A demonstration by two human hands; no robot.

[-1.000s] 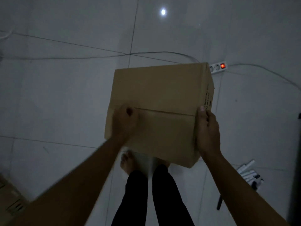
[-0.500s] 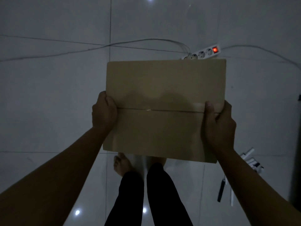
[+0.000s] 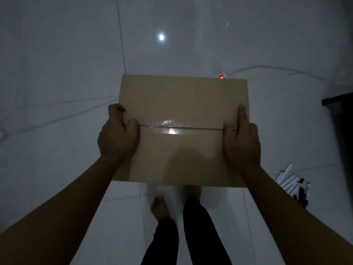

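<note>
The left hand point(image 3: 118, 136) grips the left edge of the cardboard box point(image 3: 183, 100), its fingers curled over the side and its thumb lying on the glossy taped seam point(image 3: 172, 129) that runs across the closed top. The box is held level in the air in front of the person, above the pale tiled floor point(image 3: 57, 54) and the bare feet point(image 3: 160, 207). The right hand point(image 3: 241, 144) holds the right edge with its thumb on the seam's end and one finger laid straight along the top, the other fingers seemingly wrapped over the side in the dim light, while a cluster of markers point(image 3: 292, 186) lies on the floor further right.
</note>
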